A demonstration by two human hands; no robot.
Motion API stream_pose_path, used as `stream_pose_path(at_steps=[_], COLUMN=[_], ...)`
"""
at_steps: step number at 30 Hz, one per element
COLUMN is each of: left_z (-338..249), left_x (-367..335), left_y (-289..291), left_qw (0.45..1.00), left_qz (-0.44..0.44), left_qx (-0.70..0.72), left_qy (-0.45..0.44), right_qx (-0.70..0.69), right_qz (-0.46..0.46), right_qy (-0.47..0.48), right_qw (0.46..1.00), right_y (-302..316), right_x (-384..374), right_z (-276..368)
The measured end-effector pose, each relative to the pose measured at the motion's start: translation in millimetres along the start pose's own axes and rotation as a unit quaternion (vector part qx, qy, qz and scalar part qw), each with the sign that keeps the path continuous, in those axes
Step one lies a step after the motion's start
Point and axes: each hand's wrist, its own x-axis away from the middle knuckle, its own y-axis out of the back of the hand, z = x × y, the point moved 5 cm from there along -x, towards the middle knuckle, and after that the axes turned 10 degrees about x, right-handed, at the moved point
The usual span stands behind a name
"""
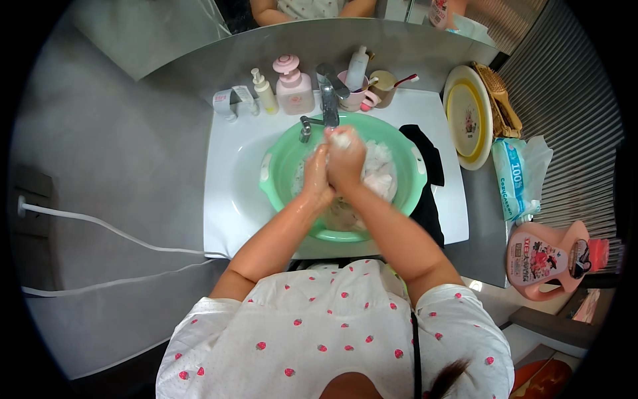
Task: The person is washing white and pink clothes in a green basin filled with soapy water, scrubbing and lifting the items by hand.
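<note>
Your right hand (pixel 348 163) appears closed on a bunched white cloth (pixel 341 140), over the green basin (pixel 282 169), by the tap (pixel 329 106). Left hand (pixel 315 181) touches the right; grip cannot be told. Advise: short rubs, low inside the rim, limiting splash.

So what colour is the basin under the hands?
The basin is mint green, clearest in the head view.

a bunched bit of white cloth (pixel 341 140) shows above a light-green basin (pixel 282 166). crumpled white fabric (pixel 379 181) lies inside it, looking wet.
</note>
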Motion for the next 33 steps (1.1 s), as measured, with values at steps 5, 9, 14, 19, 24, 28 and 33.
stream_pose_path(at_steps=[5,9,14,19,24,28,33], left_z=[-8.3,-6.0,-5.2,-89.6,-102.0,-47.5,-59.2], left_x=[-9.0,-23.5,22.8,4.2,-14.2,-5.3,6.0], left_y=[4.7,15.7,-34.2,-31.7,8.2,10.3,-18.1], left_qw=[0.994,0.977,0.978,0.83,0.849,0.987,0.98], left_qz=[0.054,0.202,0.007,0.161,-0.089,-0.026,0.097], left_qx=[-0.052,0.001,-0.136,-0.534,-0.427,0.035,0.048], left_qy=[0.085,0.072,0.159,-0.013,-0.298,0.152,0.164], right_qx=[0.023,0.03,0.097,0.123,-0.011,0.038,0.008], right_qz=[-0.042,-0.041,0.075,0.216,0.17,0.337,0.51], right_qy=[-0.128,0.011,-0.066,-0.194,-0.003,0.266,0.025], right_qw=[0.991,0.999,0.99,0.949,0.985,0.902,0.86], right_y=[-1.2,-11.1,20.0,66.1,39.9,17.2,26.5], right_x=[-13.1,6.4,-38.0,-59.4,-4.7,67.0,26.1], right_z=[-41.0,-32.6,-70.7,-72.2,12.6,64.6,44.2])
